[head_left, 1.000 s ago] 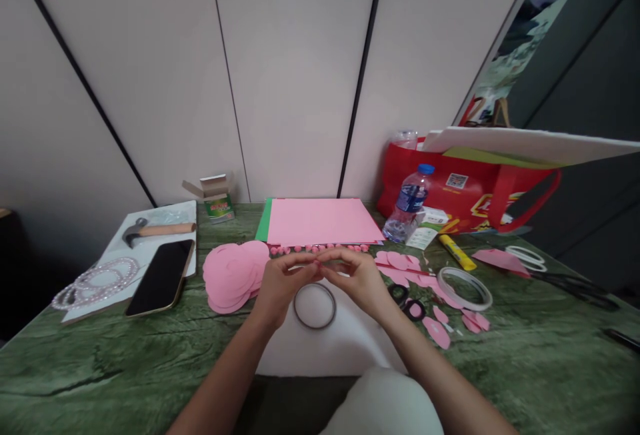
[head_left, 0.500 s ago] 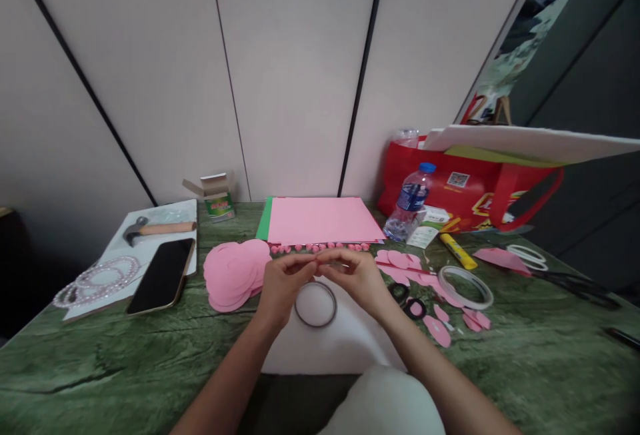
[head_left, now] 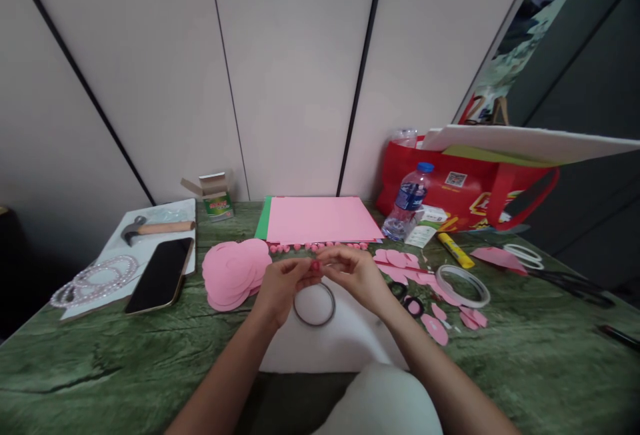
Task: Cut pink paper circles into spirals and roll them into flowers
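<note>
Between the fingertips of both hands is a small rolled pink paper piece [head_left: 315, 266]. My left hand [head_left: 283, 285] pinches it from one side, and my right hand [head_left: 353, 274] has its fingertips closed against the other side. Below the hands a thin dark ring [head_left: 314, 323] lies on a white sheet [head_left: 295, 352]. Just beyond the fingers runs a row of small pink rolled paper pieces [head_left: 285, 248]. A stack of pink scalloped paper cutouts [head_left: 235, 274] lies beside my left hand.
Left are a hammer [head_left: 165, 228], a phone [head_left: 161, 276] and bead strings [head_left: 95, 282]. Pink card sheets [head_left: 323, 218] lie at the back. Right are a water bottle [head_left: 407, 203], red bag [head_left: 450, 182], yellow glue stick [head_left: 456, 250], tape roll [head_left: 485, 296], scissors [head_left: 565, 283] and paper scraps.
My fingers have shifted around the small piece, so its pink now shows between them. The left fingers have curled more beneath it. The camera view has moved slightly.
</note>
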Tool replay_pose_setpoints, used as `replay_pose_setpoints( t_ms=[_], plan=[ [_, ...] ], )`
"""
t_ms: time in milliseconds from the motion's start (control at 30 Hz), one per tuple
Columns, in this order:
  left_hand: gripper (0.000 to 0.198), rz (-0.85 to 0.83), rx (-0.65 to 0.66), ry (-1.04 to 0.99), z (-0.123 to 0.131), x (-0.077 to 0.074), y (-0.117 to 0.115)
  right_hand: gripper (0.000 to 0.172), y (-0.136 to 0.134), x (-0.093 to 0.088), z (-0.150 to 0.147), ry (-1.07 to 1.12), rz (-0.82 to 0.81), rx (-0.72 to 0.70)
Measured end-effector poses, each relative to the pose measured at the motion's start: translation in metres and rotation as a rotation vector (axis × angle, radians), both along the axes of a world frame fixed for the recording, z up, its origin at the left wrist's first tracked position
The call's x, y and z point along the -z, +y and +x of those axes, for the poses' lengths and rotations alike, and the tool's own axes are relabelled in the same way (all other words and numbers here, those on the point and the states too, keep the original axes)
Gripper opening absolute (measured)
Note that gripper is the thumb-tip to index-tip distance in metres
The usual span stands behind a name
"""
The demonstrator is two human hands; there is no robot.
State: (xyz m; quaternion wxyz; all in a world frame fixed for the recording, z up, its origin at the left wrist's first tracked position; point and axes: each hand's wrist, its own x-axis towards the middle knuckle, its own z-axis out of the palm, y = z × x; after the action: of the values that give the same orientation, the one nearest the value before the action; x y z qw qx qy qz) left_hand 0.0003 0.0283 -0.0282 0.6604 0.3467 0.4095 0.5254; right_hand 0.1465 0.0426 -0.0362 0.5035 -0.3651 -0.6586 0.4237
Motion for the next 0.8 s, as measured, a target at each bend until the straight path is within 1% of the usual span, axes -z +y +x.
replay_pose_setpoints(
  t_ms=[100, 167, 333, 467, 600, 800],
  plan=[
    [0.016, -0.04, 0.006, -0.05, 0.0, 0.001, 0.001, 0.012, -0.001, 0.001, 0.0, -0.058, 0.054, -0.029],
    [0.015, -0.053, 0.006, -0.071, -0.001, 0.001, 0.001, 0.012, -0.001, 0.002, -0.001, -0.085, 0.084, -0.024],
    [0.015, -0.061, 0.041, -0.088, -0.001, 0.0, 0.001, 0.009, -0.003, 0.003, -0.003, -0.182, 0.18, 0.054],
    [0.017, -0.067, 0.065, -0.058, -0.001, 0.001, 0.0, 0.008, -0.004, 0.005, -0.005, -0.279, 0.303, 0.128],
    [0.02, -0.07, 0.069, 0.011, -0.001, 0.003, 0.0, 0.008, -0.002, 0.012, -0.005, -0.33, 0.409, 0.167],
    [0.02, -0.081, 0.056, 0.02, -0.002, 0.004, 0.0, 0.01, 0.0, 0.014, -0.003, -0.369, 0.468, 0.147]
  ],
)
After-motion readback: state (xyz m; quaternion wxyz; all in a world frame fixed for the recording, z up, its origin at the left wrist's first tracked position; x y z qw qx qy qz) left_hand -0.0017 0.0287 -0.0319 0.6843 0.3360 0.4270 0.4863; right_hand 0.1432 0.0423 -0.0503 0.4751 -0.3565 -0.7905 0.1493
